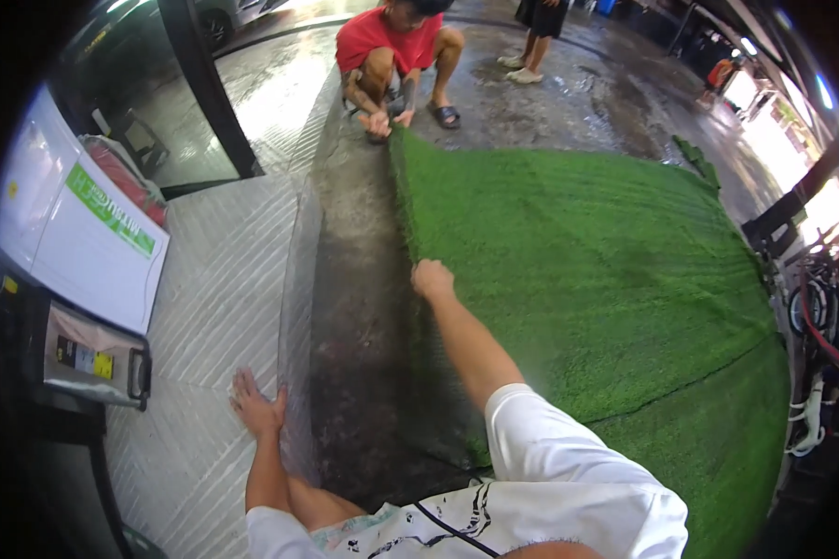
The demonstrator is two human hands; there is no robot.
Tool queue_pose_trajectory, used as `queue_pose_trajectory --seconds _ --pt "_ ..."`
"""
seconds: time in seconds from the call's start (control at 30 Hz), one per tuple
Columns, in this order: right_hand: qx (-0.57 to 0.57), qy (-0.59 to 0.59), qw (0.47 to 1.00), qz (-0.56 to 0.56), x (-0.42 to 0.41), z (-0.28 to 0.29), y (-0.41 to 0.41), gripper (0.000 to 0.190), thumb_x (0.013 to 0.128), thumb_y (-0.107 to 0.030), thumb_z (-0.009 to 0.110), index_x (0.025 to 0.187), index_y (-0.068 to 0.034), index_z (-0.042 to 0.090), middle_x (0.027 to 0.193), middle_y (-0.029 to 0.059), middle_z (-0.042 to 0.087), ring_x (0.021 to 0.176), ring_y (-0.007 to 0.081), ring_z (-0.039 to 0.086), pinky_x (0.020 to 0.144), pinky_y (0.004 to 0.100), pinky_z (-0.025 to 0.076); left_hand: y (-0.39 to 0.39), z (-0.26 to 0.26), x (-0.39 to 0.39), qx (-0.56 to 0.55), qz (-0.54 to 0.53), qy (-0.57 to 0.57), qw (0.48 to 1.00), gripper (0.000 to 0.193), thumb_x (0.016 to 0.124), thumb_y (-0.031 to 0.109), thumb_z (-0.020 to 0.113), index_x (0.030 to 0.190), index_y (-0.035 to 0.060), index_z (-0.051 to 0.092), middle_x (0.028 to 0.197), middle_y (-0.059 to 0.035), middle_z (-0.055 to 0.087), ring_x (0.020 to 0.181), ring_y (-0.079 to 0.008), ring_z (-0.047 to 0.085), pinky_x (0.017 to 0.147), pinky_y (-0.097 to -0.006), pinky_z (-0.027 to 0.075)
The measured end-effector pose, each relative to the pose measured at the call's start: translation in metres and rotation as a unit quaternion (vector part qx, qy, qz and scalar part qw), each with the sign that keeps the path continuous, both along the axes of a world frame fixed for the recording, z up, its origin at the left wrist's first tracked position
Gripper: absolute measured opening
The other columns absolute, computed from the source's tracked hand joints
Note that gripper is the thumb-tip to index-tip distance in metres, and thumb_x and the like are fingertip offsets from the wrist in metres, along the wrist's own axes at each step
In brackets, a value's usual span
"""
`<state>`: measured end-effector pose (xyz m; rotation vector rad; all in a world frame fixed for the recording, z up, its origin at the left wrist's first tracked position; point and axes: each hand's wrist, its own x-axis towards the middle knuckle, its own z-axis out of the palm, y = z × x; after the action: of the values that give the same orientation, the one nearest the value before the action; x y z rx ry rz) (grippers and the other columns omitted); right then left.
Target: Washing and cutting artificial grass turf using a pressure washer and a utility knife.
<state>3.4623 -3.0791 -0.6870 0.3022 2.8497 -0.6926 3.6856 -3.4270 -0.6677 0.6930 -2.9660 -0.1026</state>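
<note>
A large sheet of green artificial turf (pixel 566 265) covers the ground at the centre and right. My right hand (pixel 433 279) is closed on its left edge, near the middle of the view. My left hand (pixel 257 405) rests with spread fingers on the grooved concrete ledge (pixel 217 300), near its edge, and holds nothing. Across from me a co-worker in a red shirt (pixel 391 35) squats and grips the far corner of the turf with both hands. Between the ledge and the turf runs a strip of dark, stained concrete floor (pixel 356 321).
On the left stand a white panel with a green label (pixel 98 216), a clear plastic case (pixel 91 356) and a dark-framed glass door (pixel 210 91). Bicycles (pixel 807 307) line the right side. Another person (pixel 538 35) stands on the wet floor beyond; a turf scrap (pixel 697 161) lies at the far edge.
</note>
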Motion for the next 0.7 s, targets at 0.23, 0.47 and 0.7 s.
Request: queue_pose_trajectory --seconds 0.23,0.47,0.7 --pt "-0.008 0.013 1.0 -0.009 0.003 0.0 -0.009 0.034 0.084 -0.029 0.043 0.086 -0.001 0.063 0.094 0.022 0.06 0.089 0.0364 0.058 0.077 0.042 0.048 0.002 -0.001 -0.002 0.006 -0.011 0.001 1.0 0.085 0.064 0.041 0.066 0.133 0.0114 0.027 0.138 -0.009 0.026 0.13 -0.0241 0.018 0.104 -0.0481 0.013" --pt "0.009 -0.021 0.999 -0.024 0.008 0.0 -0.02 0.027 0.082 -0.018 0.044 0.089 -0.004 0.065 0.095 0.0168 0.062 0.089 0.0322 0.06 0.076 0.0395 0.048 -0.002 0.002 0.002 -0.001 0.0 -0.012 1.0 0.085 0.064 0.042 0.066 0.133 0.0113 0.027 0.138 -0.009 0.026 0.13 -0.0236 0.018 0.104 -0.0478 0.012" --pt "0.03 -0.006 0.999 -0.018 -0.002 -0.011 -0.014 0.025 0.078 -0.016 0.044 0.085 -0.005 0.065 0.093 0.0165 0.062 0.087 0.0317 0.06 0.075 0.0406 0.048 -0.012 -0.024 -0.001 -0.04 -0.046 0.01 0.998 0.085 0.067 0.047 0.062 0.135 0.0124 0.024 0.139 -0.009 0.026 0.129 -0.0264 0.021 0.103 -0.0458 0.015"
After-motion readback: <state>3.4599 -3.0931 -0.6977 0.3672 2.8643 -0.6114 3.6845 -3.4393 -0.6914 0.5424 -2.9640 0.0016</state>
